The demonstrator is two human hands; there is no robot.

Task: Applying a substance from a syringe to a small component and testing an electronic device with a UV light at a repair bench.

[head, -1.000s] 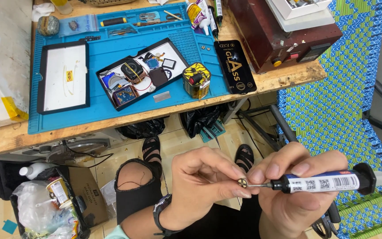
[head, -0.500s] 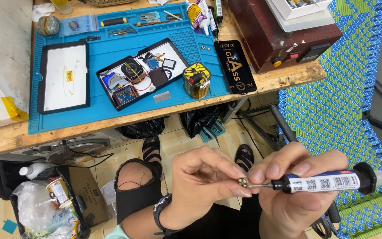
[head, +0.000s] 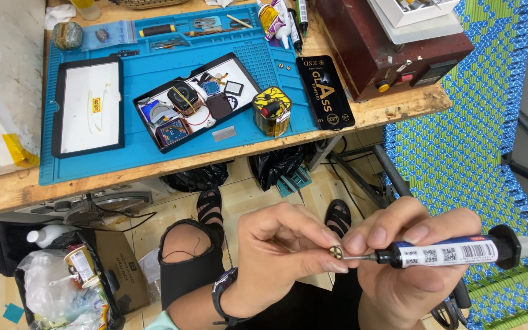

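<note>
Pinching a tiny round brass-coloured part (head: 336,252) in left hand (head: 282,256), right hand (head: 407,256) gripping black needle-tipped syringe (head: 447,253), tip touching part

a tiny round metal part (head: 336,252), pale brass-coloured with a dark cross-shaped pattern on its face, sits pinched between the thumb and forefinger tips of the left hand (head: 282,250), its flat face turned up toward the camera. touching its right edge is the thin metal needle tip of a slim syringe-style applicator (head: 444,254), which lies nearly level, pointing left. the applicator has a black nose, a white label with black square codes around its barrel, a wide black collar and a pale translucent rear end running off toward the right edge. the right hand (head: 414,263) grips the barrel, fingers curled over its front.
</note>
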